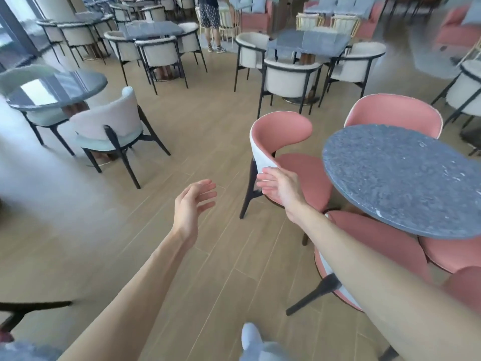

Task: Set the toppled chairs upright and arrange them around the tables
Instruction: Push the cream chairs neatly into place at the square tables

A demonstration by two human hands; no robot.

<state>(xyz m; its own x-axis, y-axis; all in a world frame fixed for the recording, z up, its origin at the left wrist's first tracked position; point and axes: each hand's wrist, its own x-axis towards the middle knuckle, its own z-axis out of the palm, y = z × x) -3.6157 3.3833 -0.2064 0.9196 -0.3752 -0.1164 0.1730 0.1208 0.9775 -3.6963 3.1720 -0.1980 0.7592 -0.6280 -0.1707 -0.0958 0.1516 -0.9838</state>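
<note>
A pink chair point(282, 142) with a white back shell stands upright on dark legs, left of a round grey stone table point(406, 178). My right hand point(279, 187) rests against the lower edge of its backrest, fingers spread, not closed around it. My left hand point(194, 204) hovers open over the wooden floor, left of the chair and apart from it. A second pink chair point(395, 114) stands behind the table. Further pink chairs point(374, 238) sit tucked under the table's near side.
A pale mint chair point(109, 128) stands at a glossy round table point(54, 88) on the left. White chairs ring grey tables point(309, 41) at the back. A person point(209, 16) stands far back. Dark chair legs point(31, 307) show at the lower left. My shoe point(251, 337) is below.
</note>
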